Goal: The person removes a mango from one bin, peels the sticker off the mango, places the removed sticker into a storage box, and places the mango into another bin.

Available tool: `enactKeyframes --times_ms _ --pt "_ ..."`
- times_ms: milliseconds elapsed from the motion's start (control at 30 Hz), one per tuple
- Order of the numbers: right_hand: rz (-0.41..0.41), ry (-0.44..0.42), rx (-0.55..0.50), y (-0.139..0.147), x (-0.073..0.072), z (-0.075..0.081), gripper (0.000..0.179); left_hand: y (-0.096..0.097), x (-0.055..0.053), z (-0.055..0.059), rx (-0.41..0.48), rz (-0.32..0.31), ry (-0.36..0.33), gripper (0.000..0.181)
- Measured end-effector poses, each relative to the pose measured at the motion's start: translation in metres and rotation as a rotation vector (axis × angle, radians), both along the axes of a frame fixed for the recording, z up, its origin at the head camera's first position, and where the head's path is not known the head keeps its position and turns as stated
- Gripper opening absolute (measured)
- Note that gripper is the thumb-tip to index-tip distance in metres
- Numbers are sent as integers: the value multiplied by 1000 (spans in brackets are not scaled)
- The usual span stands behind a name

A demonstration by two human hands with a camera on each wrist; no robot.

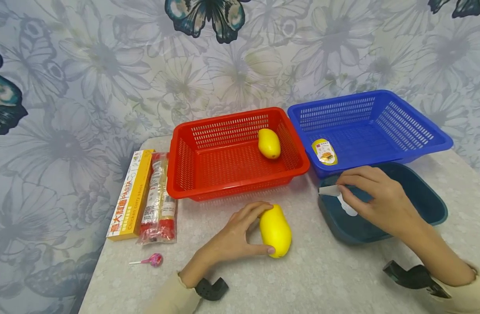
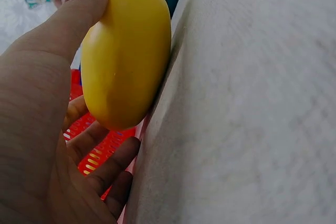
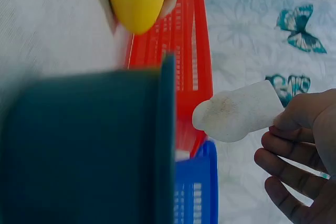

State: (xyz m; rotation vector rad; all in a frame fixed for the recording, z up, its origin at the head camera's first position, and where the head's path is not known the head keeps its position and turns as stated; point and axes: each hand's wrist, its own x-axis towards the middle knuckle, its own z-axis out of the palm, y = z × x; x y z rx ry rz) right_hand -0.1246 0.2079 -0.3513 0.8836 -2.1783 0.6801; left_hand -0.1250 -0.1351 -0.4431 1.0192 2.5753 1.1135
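My left hand [image 1: 240, 235] grips a yellow mango [image 1: 276, 231] lying on the table, thumb at its near end and fingertips at its far end. In the left wrist view the thumb presses the mango [image 2: 128, 56] beside its stem. Over the dark teal basin [image 1: 437, 203], my right hand [image 1: 381, 200] pinches a thin white paper tag [image 3: 239, 111] between thumb and index finger. The tag has a rounded, lobed end with a brownish smear. A second mango [image 1: 269, 144] lies in the red basket [image 1: 240, 189].
Behind the basin sits a blue basket [image 1: 416, 152] with a yellow-edged fruit label [image 1: 325, 151] in its front left corner. To the left are a yellow pasta box [image 1: 131, 196], a clear-and-red packet [image 1: 159, 200] and a pink lollipop [image 1: 156, 260]. Patterned wallpaper [image 1: 86, 87] stands behind the table.
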Motion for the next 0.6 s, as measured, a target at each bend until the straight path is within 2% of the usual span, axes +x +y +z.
enactKeyframes --times_ms 233,433,600 --pt "-59 -15 16 27 0 -5 48 -1 1 2 2 -6 0 91" --pt "-118 -37 -10 47 -2 -9 50 -1 1 2 -6 -6 -20 91" --pt "-174 -82 -67 62 1 -8 32 -1 1 2 -9 -7 -19 92"
